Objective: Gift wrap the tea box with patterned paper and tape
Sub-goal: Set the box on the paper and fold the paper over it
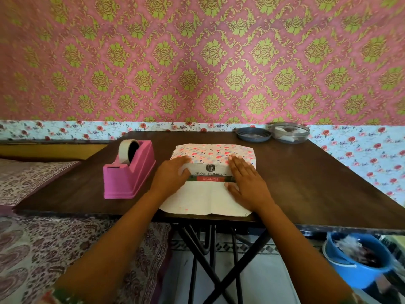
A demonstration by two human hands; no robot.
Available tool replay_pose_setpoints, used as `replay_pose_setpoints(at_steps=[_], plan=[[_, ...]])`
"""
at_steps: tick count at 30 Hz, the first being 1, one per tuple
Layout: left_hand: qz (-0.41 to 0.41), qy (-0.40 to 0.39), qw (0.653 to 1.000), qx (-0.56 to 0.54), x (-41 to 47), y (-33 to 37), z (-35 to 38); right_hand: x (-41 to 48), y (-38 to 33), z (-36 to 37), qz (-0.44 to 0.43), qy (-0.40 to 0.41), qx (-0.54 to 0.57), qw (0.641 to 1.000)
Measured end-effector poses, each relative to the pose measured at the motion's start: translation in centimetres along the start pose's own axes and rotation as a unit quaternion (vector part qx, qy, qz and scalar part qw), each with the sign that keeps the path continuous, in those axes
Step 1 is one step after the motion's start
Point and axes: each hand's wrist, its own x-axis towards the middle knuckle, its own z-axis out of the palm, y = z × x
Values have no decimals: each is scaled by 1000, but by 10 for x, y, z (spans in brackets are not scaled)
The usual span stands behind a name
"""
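While my left hand [172, 176] and right hand [247, 183] press flat, fingers straight and clasping nothing, on the light, stiff white cardboard tea box [210, 172] spanning between them, I'd pinch the thin, crease-prone heart-patterned wrapping paper [208, 153] at its loose edge by my wrists.

We see the left hand [173, 175] and right hand [246, 184] lying flat on the tea box [210, 174], patterned paper [208, 154] folded over its far side, tape dispenser [129, 172] left on the bench [306, 172].
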Motion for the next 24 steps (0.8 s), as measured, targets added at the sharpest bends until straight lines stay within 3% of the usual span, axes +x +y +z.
replay_pose_setpoints(at_steps=[2, 4, 9, 13, 15, 17, 19, 22, 24], plan=[[-65, -11, 984, -163, 2, 5, -12, 0, 1, -2, -2, 3, -2, 1000], [-86, 14, 974, -207, -1, 7, -30, 0, 1, -2, -1, -4, -4, 1000], [-82, 123, 982, -115, -10, -10, -83, -1, 1, -2, -2, -9, -4, 1000], [-233, 189, 954, 10, -6, -39, -119, -1, -2, -3, 1, -9, -4, 1000], [-291, 131, 944, 80, -9, -48, -130, -1, -2, -4, 5, -19, -6, 1000], [-331, 59, 938, 80, -11, -52, -136, -1, -2, -4, 3, -19, -3, 1000], [-359, 13, 933, -7, -15, -49, -137, 0, -2, -4, 1, -17, -2, 1000], [-385, 4, 907, -170, -14, -44, -133, 0, -1, -3, 3, -14, -9, 1000], [-401, -6, 891, -212, -13, -43, -134, 0, -1, -2, 3, -13, -16, 1000]])
